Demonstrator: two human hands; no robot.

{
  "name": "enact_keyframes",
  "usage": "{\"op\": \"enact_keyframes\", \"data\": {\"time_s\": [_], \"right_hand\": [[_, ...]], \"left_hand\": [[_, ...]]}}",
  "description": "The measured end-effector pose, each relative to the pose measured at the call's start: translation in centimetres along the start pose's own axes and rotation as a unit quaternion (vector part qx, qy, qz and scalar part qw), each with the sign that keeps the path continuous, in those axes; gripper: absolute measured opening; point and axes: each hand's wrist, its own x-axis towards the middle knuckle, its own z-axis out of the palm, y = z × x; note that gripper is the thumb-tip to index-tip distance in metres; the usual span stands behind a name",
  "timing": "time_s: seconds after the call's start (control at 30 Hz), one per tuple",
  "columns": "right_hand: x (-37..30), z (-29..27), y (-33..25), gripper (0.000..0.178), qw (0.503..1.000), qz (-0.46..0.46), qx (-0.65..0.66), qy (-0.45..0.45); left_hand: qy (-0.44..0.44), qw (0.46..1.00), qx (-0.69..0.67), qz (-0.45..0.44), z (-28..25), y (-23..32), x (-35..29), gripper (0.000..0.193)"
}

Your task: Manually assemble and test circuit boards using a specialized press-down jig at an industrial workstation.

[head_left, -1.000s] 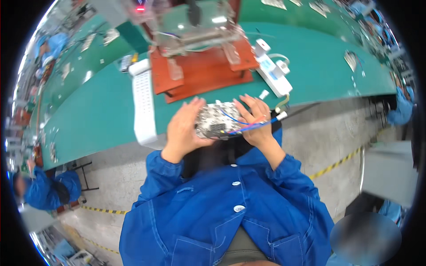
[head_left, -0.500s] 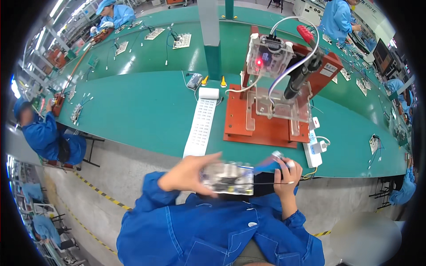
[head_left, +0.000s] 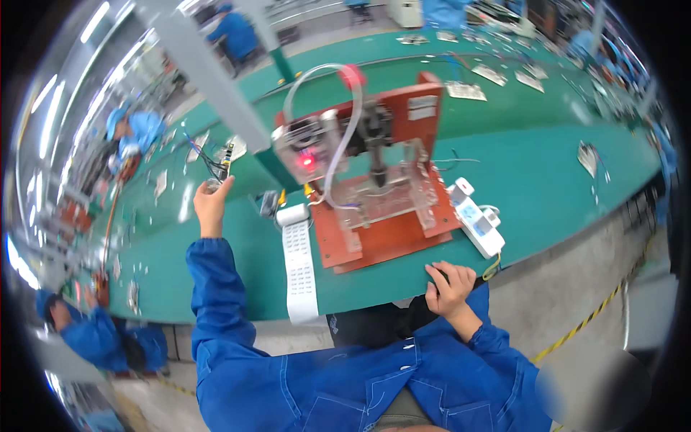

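My left hand (head_left: 211, 210) is stretched out over the far left of the bench, its thumb and fingers closed on a circuit board (head_left: 227, 161). That board is seen nearly edge-on, with dark wires bunched at its left. Low at the front edge of the bench, my right hand (head_left: 453, 289) is curled. A dark bit shows between its fingers, too small to name. Between my hands stands a red fixture (head_left: 381, 252) with clear plastic parts, a black vertical cylinder and a lit red light. A strip of printed labels (head_left: 299, 270) unrolls toward me beside it.
A white power strip (head_left: 481, 229) lies right of the fixture. A grey post (head_left: 216, 86) rises behind the bench. Other boards (head_left: 466, 91) with wires lie on the far green bench (head_left: 504, 115). A co-worker (head_left: 108, 331) in blue sits at the left.
My left hand has carried the board from in front of me to the far left. The blue item by my right hand is out of sight. The view has turned and tilted.
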Motion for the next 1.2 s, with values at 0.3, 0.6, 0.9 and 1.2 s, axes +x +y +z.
{"op": "enact_keyframes", "data": {"time_s": [0.3, 0.6, 0.9, 1.2], "right_hand": [[0.7, -3.9, 0.5, 0.035, 0.987, -0.011, 0.158, -0.031], [12.4, -6.2, 19.1, 0.035, 0.949, 0.236, 0.192, -0.082], [26.2, 16.5, 32.7, 0.078, 0.937, 0.249, 0.073, -0.232], [30.4, 21.6, 35.6, 0.067, 0.965, 0.127, -0.160, -0.166]], "left_hand": [[-0.065, 0.986, -0.146, 0.053, 8.9, -4.0, 13.5, 0.027], [-0.047, 0.982, -0.065, 0.172, -6.2, 6.7, -25.9, 0.012], [-0.029, 0.966, 0.088, 0.243, 5.4, 7.6, -35.6, 0.008], [-0.034, 0.975, 0.130, 0.178, 5.2, 7.1, -37.1, 0.011]]}}
